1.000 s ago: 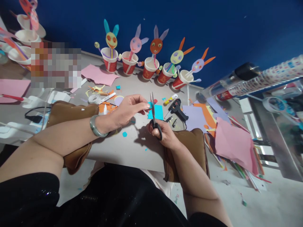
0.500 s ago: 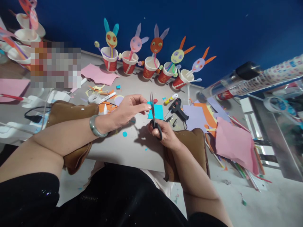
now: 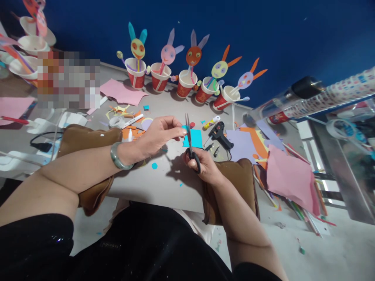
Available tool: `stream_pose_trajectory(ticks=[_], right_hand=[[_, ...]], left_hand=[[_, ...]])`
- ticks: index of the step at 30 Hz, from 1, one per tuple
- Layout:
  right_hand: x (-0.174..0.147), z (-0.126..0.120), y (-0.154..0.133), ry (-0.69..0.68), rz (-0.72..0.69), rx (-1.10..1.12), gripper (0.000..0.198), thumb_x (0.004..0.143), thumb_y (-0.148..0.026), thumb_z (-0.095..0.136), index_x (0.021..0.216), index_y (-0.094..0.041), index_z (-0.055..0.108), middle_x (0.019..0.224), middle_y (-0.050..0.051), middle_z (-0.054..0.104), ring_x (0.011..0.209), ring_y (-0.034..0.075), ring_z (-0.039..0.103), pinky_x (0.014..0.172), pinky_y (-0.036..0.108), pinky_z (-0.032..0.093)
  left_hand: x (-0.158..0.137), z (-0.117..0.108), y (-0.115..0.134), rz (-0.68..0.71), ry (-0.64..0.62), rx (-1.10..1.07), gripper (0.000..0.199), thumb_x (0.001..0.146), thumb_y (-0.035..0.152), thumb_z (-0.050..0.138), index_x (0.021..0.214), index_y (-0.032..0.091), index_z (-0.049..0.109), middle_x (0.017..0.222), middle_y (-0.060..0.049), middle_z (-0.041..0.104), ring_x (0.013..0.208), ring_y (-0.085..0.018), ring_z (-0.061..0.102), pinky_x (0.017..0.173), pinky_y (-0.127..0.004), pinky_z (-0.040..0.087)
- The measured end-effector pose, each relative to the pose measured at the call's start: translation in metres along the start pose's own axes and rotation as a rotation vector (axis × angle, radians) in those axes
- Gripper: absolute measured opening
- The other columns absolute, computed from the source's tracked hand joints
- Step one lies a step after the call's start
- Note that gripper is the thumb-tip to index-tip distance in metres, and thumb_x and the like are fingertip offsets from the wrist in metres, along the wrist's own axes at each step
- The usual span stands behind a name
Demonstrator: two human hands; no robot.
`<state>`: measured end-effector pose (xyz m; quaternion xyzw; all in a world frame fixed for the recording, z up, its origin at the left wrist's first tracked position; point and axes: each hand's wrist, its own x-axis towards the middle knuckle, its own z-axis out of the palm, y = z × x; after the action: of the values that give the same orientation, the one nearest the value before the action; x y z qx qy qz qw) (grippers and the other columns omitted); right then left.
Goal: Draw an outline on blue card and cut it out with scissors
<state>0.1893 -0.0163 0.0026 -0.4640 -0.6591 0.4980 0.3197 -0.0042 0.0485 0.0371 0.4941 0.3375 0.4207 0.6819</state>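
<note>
Scissors with black handles (image 3: 193, 160) sit in my right hand (image 3: 206, 167), fingers through the loops and slim blades pointing up and away, slightly parted. My left hand (image 3: 164, 136) is closed in a pinch just left of the blades. At its fingertips shows a small bit of blue paper (image 3: 184, 127), partly hidden by the thumb and blades. Behind the scissors a blue paper square (image 3: 195, 138) lies on the table. A small blue paper cutout (image 3: 154, 166) rests on the table below my left wrist.
Several red paper cups (image 3: 185, 90) with paper rabbit figures stand along the blue wall. A black glue gun (image 3: 222, 136), a glue stick (image 3: 212, 122) and purple paper (image 3: 241, 144) lie to the right. Brown cushions (image 3: 88, 136) lie under both forearms. Pink paper (image 3: 290, 175) covers sticks at far right.
Almost nothing differs. Both hands and the scissors hold nearly the same place, with only a very slight shift of the left hand and blades.
</note>
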Motion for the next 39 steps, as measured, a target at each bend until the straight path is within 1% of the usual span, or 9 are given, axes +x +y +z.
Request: stream_pose_trajectory(ticks=[14,26,39], right_hand=[[-0.0001,-0.0001,-0.0021,0.007,0.004,-0.002,0.069,0.074,-0.088,0.057,0.065,-0.02,0.05,0.063,-0.001,0.05,0.062,0.013,0.042,0.059,0.028,0.033],[-0.0007,-0.0003,-0.0004,-0.002,-0.003,-0.005,0.067,0.077,-0.085,0.057,0.067,-0.02,0.051,0.064,-0.001,0.049,0.063,0.013,0.042,0.06,0.028,0.033],[-0.0003,-0.0002,-0.0001,-0.001,-0.035,-0.014,0.066,0.079,-0.084,0.057,0.067,-0.019,0.051,0.063,-0.002,0.048,0.062,0.012,0.042,0.059,0.027,0.032]], left_hand=[[0.0003,-0.0016,0.0001,0.0,0.007,0.0,0.019,0.073,0.026,0.075,0.069,0.018,0.058,0.066,0.003,0.06,0.065,-0.01,0.057,0.068,-0.027,0.047],[0.0003,-0.0028,-0.0004,0.008,0.009,-0.02,0.018,0.074,0.025,0.075,0.07,0.018,0.059,0.068,0.003,0.061,0.066,-0.01,0.058,0.069,-0.027,0.048],[0.0015,-0.0026,0.0005,0.015,0.017,-0.02,0.018,0.071,0.026,0.075,0.069,0.018,0.059,0.065,0.003,0.061,0.064,-0.009,0.058,0.066,-0.024,0.048]])
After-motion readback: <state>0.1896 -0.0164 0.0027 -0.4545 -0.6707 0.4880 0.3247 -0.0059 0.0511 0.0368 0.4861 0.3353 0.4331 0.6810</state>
